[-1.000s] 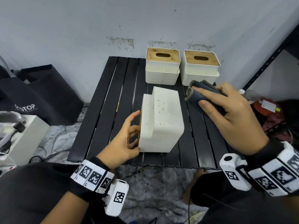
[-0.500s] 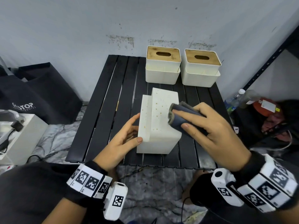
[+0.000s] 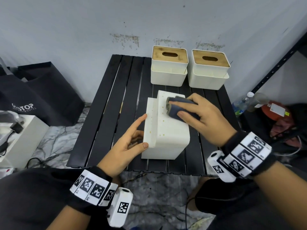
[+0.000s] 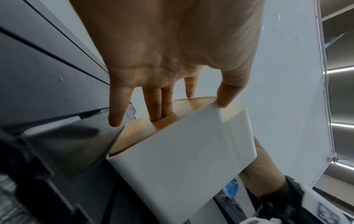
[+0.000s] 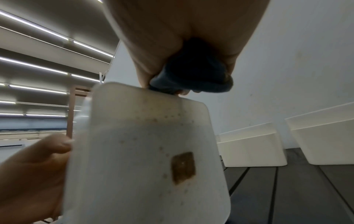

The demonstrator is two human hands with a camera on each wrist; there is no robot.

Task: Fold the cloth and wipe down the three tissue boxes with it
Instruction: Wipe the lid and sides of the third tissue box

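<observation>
Head view high above, facing down; wrist views close along each palm, all sharing the tipped tissue box.

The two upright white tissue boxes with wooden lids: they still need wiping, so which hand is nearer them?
Right. The right hand, gripping the folded dark blue cloth, lies just before the two upright white tissue boxes with wooden lids; the left hand is farther back.

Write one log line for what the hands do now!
right hand wiping with cloth | left hand steadying tipped tissue box
</observation>
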